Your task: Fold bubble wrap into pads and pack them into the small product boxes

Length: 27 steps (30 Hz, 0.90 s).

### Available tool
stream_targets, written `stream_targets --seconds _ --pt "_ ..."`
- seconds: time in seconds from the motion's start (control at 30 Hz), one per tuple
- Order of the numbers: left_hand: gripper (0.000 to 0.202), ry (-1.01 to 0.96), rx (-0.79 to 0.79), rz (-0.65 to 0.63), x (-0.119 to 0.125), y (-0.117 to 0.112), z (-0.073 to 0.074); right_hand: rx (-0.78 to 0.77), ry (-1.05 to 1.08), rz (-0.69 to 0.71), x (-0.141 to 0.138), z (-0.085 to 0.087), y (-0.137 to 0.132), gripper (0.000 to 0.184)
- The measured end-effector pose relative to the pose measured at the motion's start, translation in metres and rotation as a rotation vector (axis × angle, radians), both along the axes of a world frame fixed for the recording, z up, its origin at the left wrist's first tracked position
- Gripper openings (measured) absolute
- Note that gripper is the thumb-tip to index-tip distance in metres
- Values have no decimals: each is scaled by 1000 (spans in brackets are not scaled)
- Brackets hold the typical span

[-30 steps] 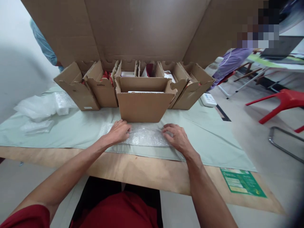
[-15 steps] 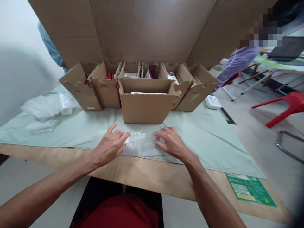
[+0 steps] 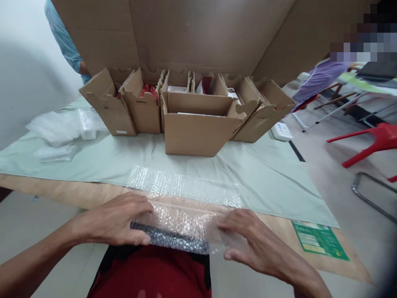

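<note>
A clear sheet of bubble wrap stretches from the green cloth over the table's front edge, its near part hanging before my body. My left hand grips its left side, fingers on top and thumb along the near edge. At the right end, my right hand has its fingers over the film and its thumb below, with film between them. Beyond the sheet stands an open brown cardboard box, with something white and flat just visible inside.
More cardboard boxes, some holding red or white items, line the back before a tall cardboard panel. Folded bubble wrap lies left. A green leaflet is at right. A red chair and people are beyond.
Both hands have come back toward my body, and the near part of the bubble wrap has moved with them over the table edge. The view has shifted slightly.
</note>
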State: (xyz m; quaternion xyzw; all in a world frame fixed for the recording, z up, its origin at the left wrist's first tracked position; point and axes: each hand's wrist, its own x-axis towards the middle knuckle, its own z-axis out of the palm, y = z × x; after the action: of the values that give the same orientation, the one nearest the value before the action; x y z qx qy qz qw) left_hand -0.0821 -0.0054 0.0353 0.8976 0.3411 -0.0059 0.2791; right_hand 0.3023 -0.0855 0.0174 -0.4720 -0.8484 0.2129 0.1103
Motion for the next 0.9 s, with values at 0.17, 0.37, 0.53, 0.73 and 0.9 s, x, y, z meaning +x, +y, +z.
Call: stream_targets --seconds 0.17,0.37,0.53,0.73,0.9 --pt "41 100 77 403 -5 24 -16 56 105 -313 14 -12 23 42" --pt "50 279 281 629 -14 45 -57 298 -168 -571 19 -56 72 38" --pt "39 -36 432 594 -16 41 -63 499 -54 -459 23 -66 73 26" --pt "29 -148 662 501 7 81 -52 724 -70 -544 45 -41 107 26" --pt "28 0 633 503 27 122 -71 642 -170 -594 47 -59 148 26"
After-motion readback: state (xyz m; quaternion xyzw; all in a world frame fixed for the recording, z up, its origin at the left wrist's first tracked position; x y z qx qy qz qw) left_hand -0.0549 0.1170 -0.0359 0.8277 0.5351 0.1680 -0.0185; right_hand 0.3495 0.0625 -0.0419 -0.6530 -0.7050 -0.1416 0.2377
